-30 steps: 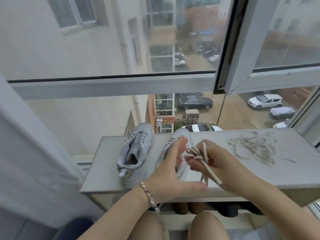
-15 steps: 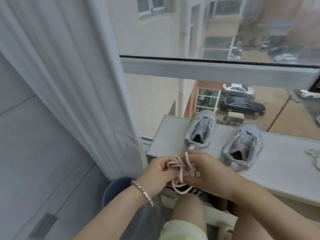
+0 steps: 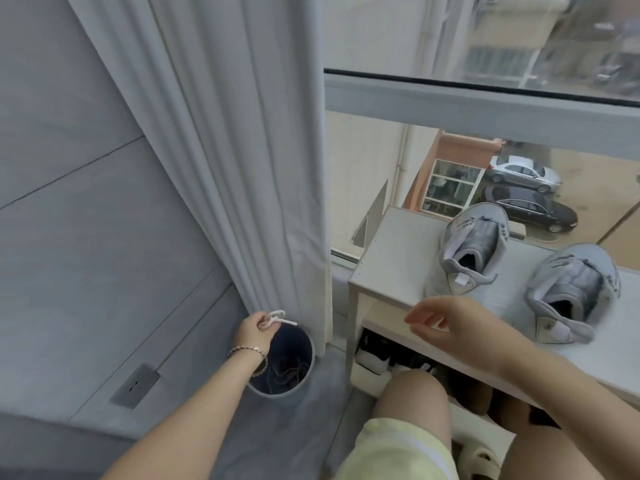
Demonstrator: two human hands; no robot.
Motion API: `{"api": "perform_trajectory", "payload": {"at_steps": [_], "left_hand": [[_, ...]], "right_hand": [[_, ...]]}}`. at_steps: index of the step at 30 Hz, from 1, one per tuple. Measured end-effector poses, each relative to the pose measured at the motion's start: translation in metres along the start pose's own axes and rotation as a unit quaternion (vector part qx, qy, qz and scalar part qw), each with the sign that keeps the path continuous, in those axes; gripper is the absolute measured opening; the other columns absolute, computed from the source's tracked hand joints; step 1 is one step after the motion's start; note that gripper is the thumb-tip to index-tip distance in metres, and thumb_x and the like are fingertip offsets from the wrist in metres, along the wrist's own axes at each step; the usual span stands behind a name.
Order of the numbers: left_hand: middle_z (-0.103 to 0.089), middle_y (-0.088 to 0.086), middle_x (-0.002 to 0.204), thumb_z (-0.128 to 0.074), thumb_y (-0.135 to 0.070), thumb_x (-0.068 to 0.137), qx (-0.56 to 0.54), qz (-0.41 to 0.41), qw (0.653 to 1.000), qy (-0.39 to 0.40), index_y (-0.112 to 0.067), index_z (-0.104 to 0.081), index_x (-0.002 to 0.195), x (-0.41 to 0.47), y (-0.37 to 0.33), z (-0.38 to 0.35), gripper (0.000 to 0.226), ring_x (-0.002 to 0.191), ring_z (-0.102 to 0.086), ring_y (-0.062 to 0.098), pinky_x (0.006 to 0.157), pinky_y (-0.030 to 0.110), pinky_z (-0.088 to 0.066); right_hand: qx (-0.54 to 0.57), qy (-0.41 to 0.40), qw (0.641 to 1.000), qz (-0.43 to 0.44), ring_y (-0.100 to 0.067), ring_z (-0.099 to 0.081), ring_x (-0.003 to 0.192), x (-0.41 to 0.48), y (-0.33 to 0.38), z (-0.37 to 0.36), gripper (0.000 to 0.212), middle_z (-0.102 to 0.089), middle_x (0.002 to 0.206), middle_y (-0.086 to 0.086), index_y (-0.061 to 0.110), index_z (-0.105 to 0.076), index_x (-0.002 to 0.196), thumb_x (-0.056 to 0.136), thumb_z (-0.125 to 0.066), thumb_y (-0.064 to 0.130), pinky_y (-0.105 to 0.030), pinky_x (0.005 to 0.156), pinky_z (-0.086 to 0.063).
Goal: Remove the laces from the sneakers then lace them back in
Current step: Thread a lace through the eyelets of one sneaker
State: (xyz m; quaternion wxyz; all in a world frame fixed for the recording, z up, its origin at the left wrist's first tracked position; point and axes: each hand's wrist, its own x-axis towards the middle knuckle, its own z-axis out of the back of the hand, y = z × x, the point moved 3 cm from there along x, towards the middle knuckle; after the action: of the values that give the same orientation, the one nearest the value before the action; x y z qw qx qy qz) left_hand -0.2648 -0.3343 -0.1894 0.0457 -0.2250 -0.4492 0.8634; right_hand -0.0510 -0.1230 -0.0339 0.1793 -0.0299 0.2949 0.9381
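Left grip [image 3: 254, 332] is curled round a small bundled lace [image 3: 277, 317], held right above the bin [image 3: 294, 393] on the floor by the curtain [image 3: 242, 150]. One loose end pokes out toward the far rim. Right grip [image 3: 446, 320] hangs over the near edge of the worktop [image 3: 391, 258], fingers slack, nothing in it. Both sneakers [image 3: 474, 251] sit on the worktop w/ heels toward the person, tongues up, and no lacing visible across the tops.

My read: the lace is about to be dropped in the bin, or maybe just parked there; can't say which. If it's a drop, keep the bundle over the middle of the opening, not the rim, and let go all at once so the stray end doesn't catch on the edge or the curtain hem. If this lace is needed for re-lacing, prob. better to bring it back to the worktop beside the sneakers than lose it in there.

Hard to see: the left fingertips are tucked behind the hand, so how tightly the lace is pinched isn't clear. Bin inside is dark, some tangled stuff, can't ID it. Worktop is cut off at right, so any 2nd lace is out of view. The sneakers' toe ends face away, so the lowest eyelets are unreadable. The shelf under the worktop holds dark shoes, partly blocked by a knee.
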Motion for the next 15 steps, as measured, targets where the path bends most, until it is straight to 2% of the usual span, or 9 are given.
{"api": "perform_trajectory", "payload": {"at_steps": [1,3,6,8,10,13,15], "left_hand": [[-0.062,0.009,0.097,-0.066,-0.009,0.083,0.013,0.002,1.0,0.02,-0.009,-0.063,0.103,0.005,0.004,-0.002,0.02,0.093,-0.057,0.027,0.081,0.034,-0.045],[-0.053,0.011,0.128,-0.067,-0.008,0.083,0.041,0.005,0.998,0.051,-0.008,-0.05,0.129,0.011,0.009,-0.004,0.049,0.118,-0.05,0.028,0.096,0.034,-0.04],[-0.042,0.01,0.141,-0.068,-0.009,0.081,0.084,-0.001,0.995,0.056,-0.013,-0.042,0.136,0.015,0.012,-0.007,0.061,0.127,-0.042,0.028,0.1,0.035,-0.036],[-0.046,0.011,0.138,-0.065,-0.006,0.082,0.09,-0.002,0.995,0.041,-0.011,-0.045,0.134,0.01,0.006,-0.011,0.055,0.125,-0.045,0.028,0.099,0.034,-0.037],[-0.057,0.01,0.12,-0.061,-0.004,0.084,0.046,-0.028,0.999,0.009,-0.007,-0.053,0.125,-0.004,-0.018,-0.018,0.041,0.115,-0.053,0.028,0.091,0.031,-0.042],[-0.058,-0.005,0.085,-0.057,-0.007,0.087,-0.003,-0.14,0.99,-0.014,-0.01,-0.062,0.107,-0.044,-0.082,-0.034,0.021,0.088,-0.06,0.018,0.07,0.017,-0.042],[-0.058,-0.007,0.08,-0.059,-0.007,0.086,-0.017,-0.25,0.968,-0.001,-0.017,-0.063,0.098,-0.081,-0.134,-0.051,0.016,0.071,-0.055,0.007,0.061,0.007,-0.041]], "right_hand": [[0.001,-0.002,1.0,-0.005,0.009,-0.055,0.078,0.0,-0.003,0.002,0.012,-0.067,0.091,0.01,0.026,-0.067,0.094,0.089,-0.058,0.02,-0.001,0.072,-0.041],[-0.001,-0.008,1.0,-0.012,0.008,-0.056,0.078,-0.003,-0.008,0.005,0.012,-0.067,0.087,0.011,0.03,-0.064,0.089,0.089,-0.058,0.02,-0.002,0.072,-0.041],[-0.003,-0.024,1.0,-0.02,0.007,-0.057,0.078,-0.008,-0.012,0.013,0.012,-0.067,0.086,0.012,0.028,-0.067,0.09,0.089,-0.058,0.02,-0.005,0.072,-0.042],[-0.005,-0.035,0.999,-0.025,0.006,-0.057,0.078,-0.013,-0.016,0.019,0.012,-0.067,0.086,0.011,0.027,-0.068,0.091,0.089,-0.059,0.02,-0.006,0.072,-0.043],[-0.008,-0.045,0.999,-0.03,0.005,-0.058,0.078,-0.019,-0.021,0.027,0.012,-0.067,0.085,0.012,0.026,-0.068,0.091,0.088,-0.059,0.02,-0.005,0.072,-0.042],[0.002,-0.061,0.997,-0.042,0.008,-0.058,0.08,-0.03,-0.032,0.042,0.011,-0.065,0.081,0.018,0.029,-0.068,0.088,0.088,-0.06,0.02,-0.003,0.073,-0.041],[0.016,-0.081,0.995,-0.055,0.01,-0.058,0.082,-0.042,-0.041,0.056,0.011,-0.067,0.081,0.017,0.027,-0.068,0.089,0.088,-0.06,0.02,-0.007,0.076,-0.045]]}}
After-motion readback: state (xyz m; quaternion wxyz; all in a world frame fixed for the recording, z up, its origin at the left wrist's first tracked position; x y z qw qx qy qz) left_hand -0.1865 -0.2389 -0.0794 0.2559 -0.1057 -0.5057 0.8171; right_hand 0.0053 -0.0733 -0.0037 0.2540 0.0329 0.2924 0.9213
